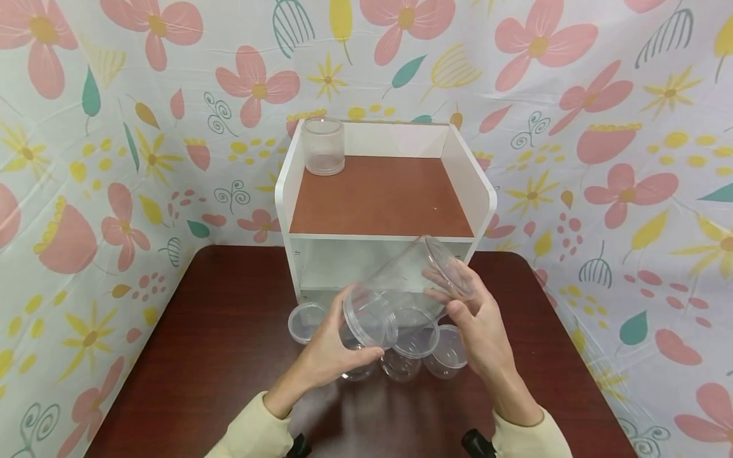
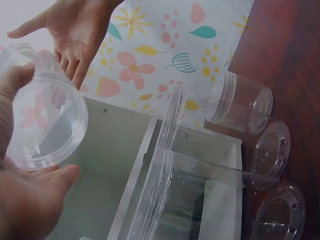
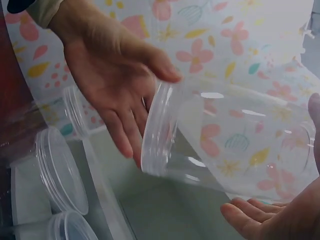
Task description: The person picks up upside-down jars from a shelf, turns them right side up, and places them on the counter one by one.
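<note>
Right now you are holding a large clear jar (image 1: pixel 403 289) on its side between both hands, above the dark table (image 1: pixel 200 356) and just in front of the white shelf unit (image 1: pixel 383 210). Your left hand (image 1: pixel 332 346) cups the jar's open, threaded mouth at about 8 o'clock, thumb along the rim and fingers relaxed rather than clenched. Your right hand (image 1: pixel 478 318) supports the jar's flat base at about 2 o'clock, fingers fairly straight against it. The hands are apart, with the jar spanning the gap and tilted so the base sits higher and farther from you.

Under the jar, several smaller clear containers (image 1: pixel 409 353) sit on the table near the shelf's foot, and one round lid (image 1: pixel 306 321) lies at 9 o'clock from them. Another clear jar (image 1: pixel 324 146) stands upright on the shelf's brown top, in its far left corner. A flowered cloth (image 1: pixel 114 159) hangs behind and to both sides.
</note>
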The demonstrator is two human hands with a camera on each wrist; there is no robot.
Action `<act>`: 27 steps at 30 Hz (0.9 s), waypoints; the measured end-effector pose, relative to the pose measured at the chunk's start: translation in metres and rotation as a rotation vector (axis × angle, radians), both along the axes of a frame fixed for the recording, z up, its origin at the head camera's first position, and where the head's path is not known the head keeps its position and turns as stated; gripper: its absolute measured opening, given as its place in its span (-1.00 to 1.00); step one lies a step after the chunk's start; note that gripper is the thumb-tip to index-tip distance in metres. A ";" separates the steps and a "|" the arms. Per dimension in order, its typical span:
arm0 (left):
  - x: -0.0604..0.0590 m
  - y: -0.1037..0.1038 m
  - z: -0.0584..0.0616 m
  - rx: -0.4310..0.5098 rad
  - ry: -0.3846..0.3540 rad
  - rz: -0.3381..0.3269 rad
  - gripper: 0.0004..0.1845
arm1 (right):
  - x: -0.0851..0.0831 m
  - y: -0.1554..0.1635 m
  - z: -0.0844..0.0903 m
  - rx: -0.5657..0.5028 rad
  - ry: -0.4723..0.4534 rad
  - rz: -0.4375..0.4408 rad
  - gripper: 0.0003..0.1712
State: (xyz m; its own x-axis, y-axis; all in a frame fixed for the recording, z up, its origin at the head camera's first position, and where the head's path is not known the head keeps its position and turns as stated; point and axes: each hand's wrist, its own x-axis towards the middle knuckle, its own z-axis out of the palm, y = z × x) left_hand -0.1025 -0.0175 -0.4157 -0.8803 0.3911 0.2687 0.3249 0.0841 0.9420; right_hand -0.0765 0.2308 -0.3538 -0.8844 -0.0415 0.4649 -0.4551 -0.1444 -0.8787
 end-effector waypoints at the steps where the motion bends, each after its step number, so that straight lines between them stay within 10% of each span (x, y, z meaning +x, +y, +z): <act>1: 0.000 -0.001 0.000 0.024 0.003 -0.005 0.16 | 0.000 0.002 0.000 0.011 0.012 0.004 -0.20; 6: 0.001 -0.006 -0.001 0.144 0.014 -0.052 0.13 | -0.004 0.011 0.004 -0.029 0.086 -0.043 -0.42; 16: 0.001 -0.026 0.005 0.299 0.113 -0.106 0.07 | -0.032 0.034 0.012 0.080 -0.010 -0.665 -0.60; 27: -0.004 -0.058 0.022 0.319 0.230 -0.015 0.05 | -0.071 0.045 0.005 0.269 0.016 -0.745 -0.59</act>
